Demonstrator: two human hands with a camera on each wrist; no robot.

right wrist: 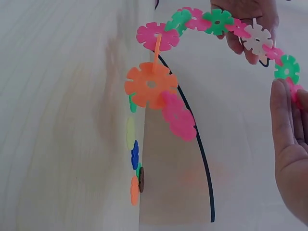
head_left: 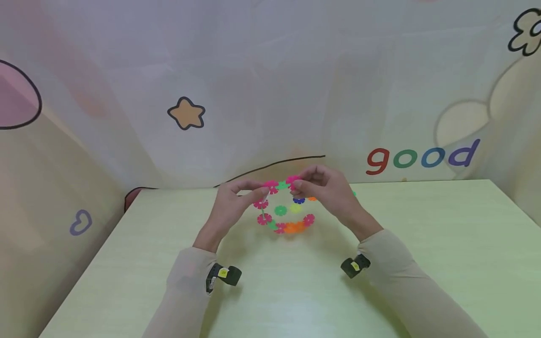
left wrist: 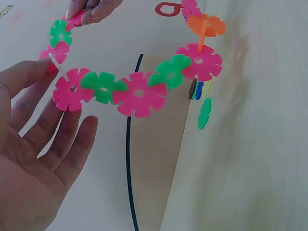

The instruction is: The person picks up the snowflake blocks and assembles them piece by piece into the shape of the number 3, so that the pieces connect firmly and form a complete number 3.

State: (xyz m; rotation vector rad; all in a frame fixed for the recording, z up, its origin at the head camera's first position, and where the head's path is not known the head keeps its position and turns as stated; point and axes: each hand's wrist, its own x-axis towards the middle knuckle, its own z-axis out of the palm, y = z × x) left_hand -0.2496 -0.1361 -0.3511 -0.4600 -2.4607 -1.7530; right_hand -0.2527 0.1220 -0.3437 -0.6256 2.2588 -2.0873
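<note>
Pink, green, orange and white, a chain of flower discs [left wrist: 144,103] is held in the air above a pale table [head_left: 287,291].
The left hand [head_left: 234,205] pinches the chain beside its white disc [right wrist: 252,43] with thumb and forefinger, the other fingers loosely extended; the right hand [head_left: 328,191] pinches a pink disc [head_left: 291,181] between thumb and fingers. The rest hangs in an open curve. Beyond it, loose green [head_left: 281,211], yellow [head_left: 295,208] and blue discs [head_left: 298,201] lie on the table.

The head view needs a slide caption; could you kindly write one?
Two hands pinch a chain of linked flower-shaped discs above a pale table.
</note>
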